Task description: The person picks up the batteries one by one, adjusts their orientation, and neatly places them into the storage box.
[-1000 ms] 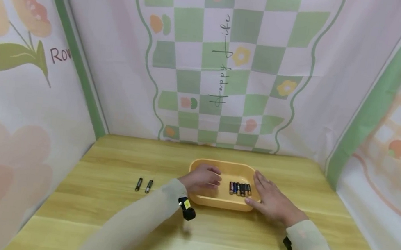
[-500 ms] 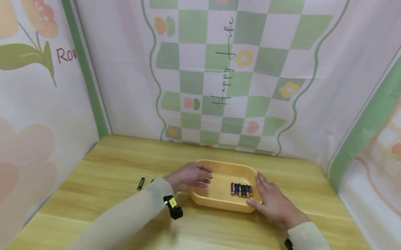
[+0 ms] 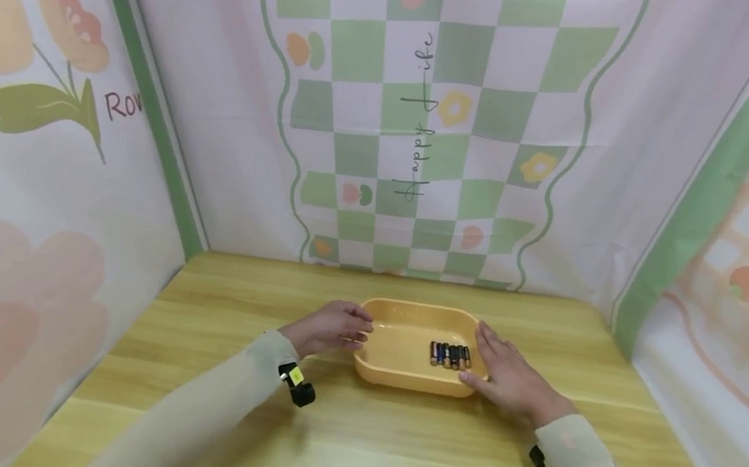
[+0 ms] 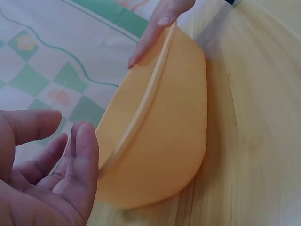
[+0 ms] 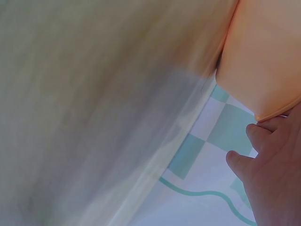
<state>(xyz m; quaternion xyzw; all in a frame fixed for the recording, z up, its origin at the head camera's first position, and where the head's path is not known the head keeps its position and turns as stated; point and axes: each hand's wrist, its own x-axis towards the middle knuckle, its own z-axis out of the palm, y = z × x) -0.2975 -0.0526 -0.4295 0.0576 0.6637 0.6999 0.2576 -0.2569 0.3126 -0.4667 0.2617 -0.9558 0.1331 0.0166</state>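
In the head view a yellow-orange plastic tray (image 3: 386,378) stands on the table. Several batteries (image 3: 449,355) lie side by side in a row toward its right end. My left hand (image 3: 330,329) is at the tray's left end, fingertips overlapping the rim; in the left wrist view that hand (image 4: 51,174) is empty, its fingers loosely bent beside the tray wall. My right hand (image 3: 511,376) rests on the tray's right end, fingers straight along the corner and thumb over the rim. The two batteries on the table at left are hidden behind my left hand and sleeve.
The wooden table (image 3: 350,446) reaches back to a checked fabric backdrop (image 3: 418,154). Fabric walls stand close on the left and right. A small black camera (image 3: 297,388) sits on my left wrist.
My left hand has drawn leftward out of the tray to its left rim, covering the two table batteries from view. My right hand and the row of batteries have stayed in place.
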